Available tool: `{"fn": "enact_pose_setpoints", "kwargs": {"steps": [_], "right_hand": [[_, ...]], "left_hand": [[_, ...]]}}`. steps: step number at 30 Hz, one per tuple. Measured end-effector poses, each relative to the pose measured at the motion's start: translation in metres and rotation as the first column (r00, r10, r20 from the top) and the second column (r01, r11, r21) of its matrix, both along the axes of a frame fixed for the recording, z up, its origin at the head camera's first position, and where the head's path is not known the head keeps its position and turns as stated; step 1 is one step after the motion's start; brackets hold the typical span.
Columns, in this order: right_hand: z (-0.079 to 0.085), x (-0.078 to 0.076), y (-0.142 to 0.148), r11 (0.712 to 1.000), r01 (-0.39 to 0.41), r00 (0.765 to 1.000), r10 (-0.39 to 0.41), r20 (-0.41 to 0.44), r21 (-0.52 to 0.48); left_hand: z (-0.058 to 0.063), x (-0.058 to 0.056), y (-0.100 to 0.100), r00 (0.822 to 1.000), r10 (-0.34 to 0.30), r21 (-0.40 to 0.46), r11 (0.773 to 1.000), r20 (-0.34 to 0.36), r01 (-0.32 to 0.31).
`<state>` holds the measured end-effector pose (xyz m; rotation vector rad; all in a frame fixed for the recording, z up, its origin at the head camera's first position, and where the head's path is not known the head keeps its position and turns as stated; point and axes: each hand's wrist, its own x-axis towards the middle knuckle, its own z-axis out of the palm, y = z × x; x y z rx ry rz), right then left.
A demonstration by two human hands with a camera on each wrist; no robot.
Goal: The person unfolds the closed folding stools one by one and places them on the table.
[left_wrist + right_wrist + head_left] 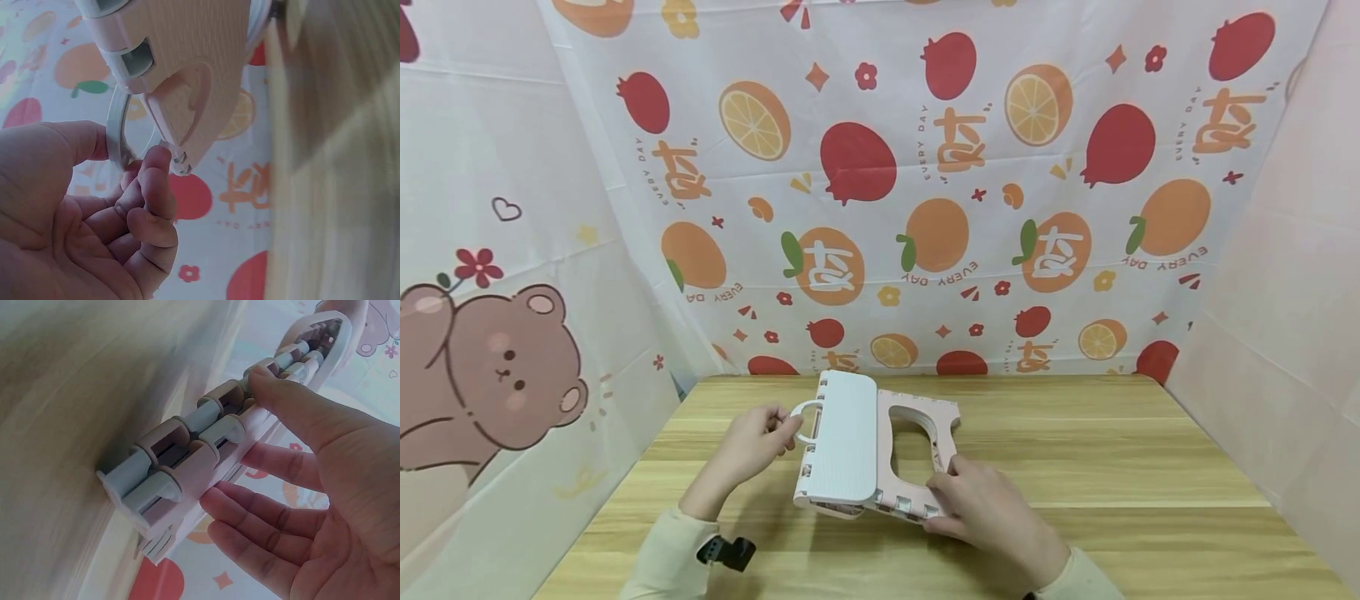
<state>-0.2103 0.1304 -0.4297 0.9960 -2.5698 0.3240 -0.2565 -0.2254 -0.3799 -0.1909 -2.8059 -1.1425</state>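
Observation:
A folding step stool (848,442) in pale pink and white plastic is tilted and partly folded in the middle of the head view. On its left side, my left hand (752,446) pinches the thin white carry handle (115,128) between thumb and fingers. At the opposite side, my right hand (988,508) grips the pink leg panel (886,462), which has a large rounded cutout. In the right wrist view the thumb lies on the row of hinge knuckles (200,419), with fingertips against the panel's other face.
The stool is over a wood-grain table (1090,450). A fruit-print cloth (880,233) hangs behind its back edge, and a bear-print cloth (512,358) hangs at the left. Another pale cloth (1285,333) closes off the right side. A black device (730,552) is strapped to the left wrist.

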Motion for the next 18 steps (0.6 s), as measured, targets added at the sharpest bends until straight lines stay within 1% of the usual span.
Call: {"fn": "enact_pose_setpoints", "kwargs": {"steps": [4,11,18], "right_hand": [[0.001,0.0,-0.001,1.0,-0.005,1.0,0.005,0.019,-0.018],[0.005,0.0,-0.003,0.998,-0.023,0.998,0.026,0.059,-0.053],[0.006,-0.001,-0.005,0.997,-0.043,0.996,0.048,0.076,-0.064]], "left_hand": [[0.01,0.001,0.003,0.999,-0.005,0.022,1.0,-0.032,0.006],[0.026,0.003,0.009,0.991,-0.009,0.046,0.999,-0.131,0.016],[0.04,0.004,0.019,0.983,-0.015,0.087,0.996,-0.185,0.031]]}}
